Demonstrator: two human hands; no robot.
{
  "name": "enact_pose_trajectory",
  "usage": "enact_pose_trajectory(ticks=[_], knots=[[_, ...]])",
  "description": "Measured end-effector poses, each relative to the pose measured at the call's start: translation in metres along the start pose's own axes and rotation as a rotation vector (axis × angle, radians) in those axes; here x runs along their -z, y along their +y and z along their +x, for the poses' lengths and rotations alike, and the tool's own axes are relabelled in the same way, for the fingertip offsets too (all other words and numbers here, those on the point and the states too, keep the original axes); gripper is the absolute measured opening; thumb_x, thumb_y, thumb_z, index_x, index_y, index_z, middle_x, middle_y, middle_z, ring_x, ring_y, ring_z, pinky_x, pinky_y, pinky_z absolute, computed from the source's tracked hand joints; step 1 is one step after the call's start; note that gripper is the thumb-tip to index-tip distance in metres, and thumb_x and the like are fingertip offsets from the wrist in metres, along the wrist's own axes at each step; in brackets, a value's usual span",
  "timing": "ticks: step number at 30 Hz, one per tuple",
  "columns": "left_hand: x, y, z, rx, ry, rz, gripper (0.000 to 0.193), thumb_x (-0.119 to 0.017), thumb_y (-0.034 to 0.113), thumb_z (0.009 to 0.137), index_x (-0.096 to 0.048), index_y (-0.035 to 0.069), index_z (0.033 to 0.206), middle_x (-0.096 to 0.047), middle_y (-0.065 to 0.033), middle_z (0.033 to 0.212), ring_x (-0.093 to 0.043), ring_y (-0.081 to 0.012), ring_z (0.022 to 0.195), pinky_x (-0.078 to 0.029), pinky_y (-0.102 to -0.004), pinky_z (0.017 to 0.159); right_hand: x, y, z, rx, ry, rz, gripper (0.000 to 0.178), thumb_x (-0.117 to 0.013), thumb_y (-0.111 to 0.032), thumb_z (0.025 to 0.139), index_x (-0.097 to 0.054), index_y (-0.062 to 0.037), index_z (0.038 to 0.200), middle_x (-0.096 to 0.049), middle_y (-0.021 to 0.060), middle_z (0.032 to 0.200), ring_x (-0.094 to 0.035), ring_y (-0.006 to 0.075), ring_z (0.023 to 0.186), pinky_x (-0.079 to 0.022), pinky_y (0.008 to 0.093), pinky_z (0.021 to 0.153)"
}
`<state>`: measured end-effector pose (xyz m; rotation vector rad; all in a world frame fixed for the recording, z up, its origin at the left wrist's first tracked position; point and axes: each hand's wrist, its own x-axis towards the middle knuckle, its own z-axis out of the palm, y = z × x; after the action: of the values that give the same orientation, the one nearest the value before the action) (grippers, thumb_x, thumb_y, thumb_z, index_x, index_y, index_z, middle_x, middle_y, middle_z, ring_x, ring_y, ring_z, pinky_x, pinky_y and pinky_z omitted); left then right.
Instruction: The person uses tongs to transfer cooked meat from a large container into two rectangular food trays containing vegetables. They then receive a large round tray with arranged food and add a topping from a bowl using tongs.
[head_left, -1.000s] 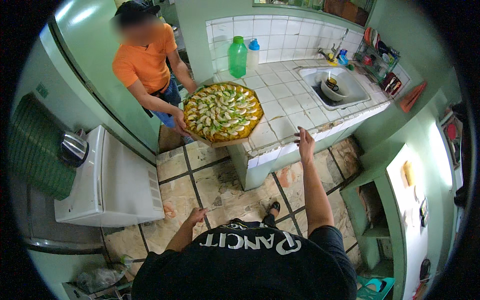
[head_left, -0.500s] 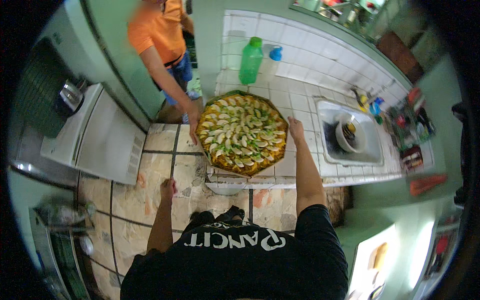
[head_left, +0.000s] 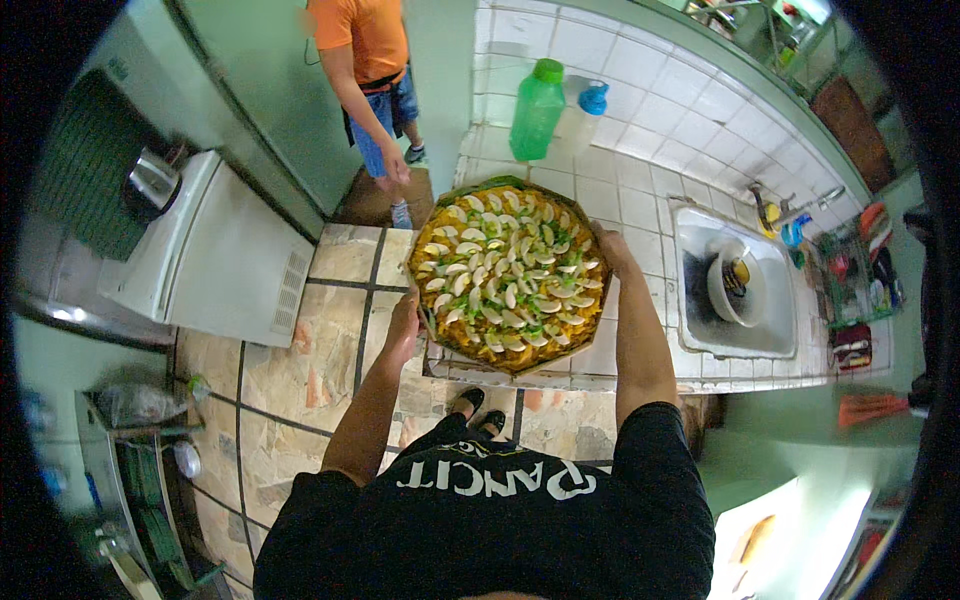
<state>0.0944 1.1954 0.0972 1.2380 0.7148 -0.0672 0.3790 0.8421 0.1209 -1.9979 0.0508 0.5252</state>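
An eight-sided tray [head_left: 592,338] of orange-yellow food topped with pale sliced wedges, seemingly boiled egg, and chopped greens is between my two hands at the counter's near left end. My left hand [head_left: 403,325] grips its lower left side, thumb up along the edge. Gripping the opposite side is my right hand [head_left: 618,252], its fingers partly hidden by the rim. Whether the tray rests on the counter or is lifted a little, I cannot tell. A person's hand [head_left: 397,168] hangs just beyond the tray's far left edge, apart from it.
On the tiled counter [head_left: 635,205] stand a green bottle [head_left: 538,110] and a blue-capped clear bottle [head_left: 592,100]. To the right, a sink [head_left: 697,335] holds a white bowl [head_left: 722,295]. A person in orange [head_left: 372,40] stands far left, near a white appliance [head_left: 235,255].
My left hand has come up from low beside me and taken the tray's left side. The other person's hand has let go and drawn back. My right hand keeps its hold.
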Motion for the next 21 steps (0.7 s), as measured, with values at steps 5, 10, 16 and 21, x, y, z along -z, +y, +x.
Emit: enact_pose_trajectory(ticks=[5,10,16,21], knots=[[-0.023,0.004,0.021,-0.113,0.175,-0.052,0.065,-0.043,0.057,0.092,-0.043,0.004,0.13,-0.056,-0.0112,0.106,-0.057,-0.021,0.078,-0.049,-0.0376,0.063,-0.001,0.008,-0.011,-0.036,-0.027,-0.08,0.066,-0.043,-0.057,0.094,-0.065,0.0038,0.108,-0.066,0.0159,0.104,-0.06,0.0246,0.093,-0.046,0.0364,0.086],[-0.022,0.017,0.033,-0.112,0.127,-0.108,0.049,-0.045,0.045,0.096,-0.048,0.006,0.125,-0.059,-0.0076,0.116,-0.059,-0.0227,0.104,-0.05,-0.0397,0.087,-0.001,0.025,-0.045,0.166,0.037,0.03,0.067,-0.036,-0.056,0.096,-0.063,0.0034,0.11,-0.066,0.0182,0.105,-0.06,0.0277,0.099,-0.045,0.0368,0.09],[-0.033,0.083,0.044,-0.276,-0.145,0.385,0.074,-0.043,0.057,0.093,-0.03,0.004,0.143,-0.036,-0.0164,0.142,-0.034,-0.0308,0.132,-0.031,-0.0469,0.106,0.02,0.011,-0.137,-0.009,0.379,0.172,0.06,-0.04,-0.05,0.098,-0.062,0.0041,0.112,-0.066,0.0117,0.1,-0.058,0.0167,0.091,-0.046,0.0333,0.084],[-0.071,0.138,0.059,-0.01,-0.413,0.08,0.055,-0.047,0.044,0.095,-0.047,0.003,0.131,-0.054,-0.0096,0.126,-0.054,-0.0219,0.111,-0.044,-0.0375,0.095,0.021,-0.046,-0.243,-0.138,0.726,0.155,0.06,-0.041,-0.052,0.096,-0.063,0.0019,0.111,-0.067,0.0165,0.098,-0.061,0.0226,0.092,-0.046,0.0353,0.086]])
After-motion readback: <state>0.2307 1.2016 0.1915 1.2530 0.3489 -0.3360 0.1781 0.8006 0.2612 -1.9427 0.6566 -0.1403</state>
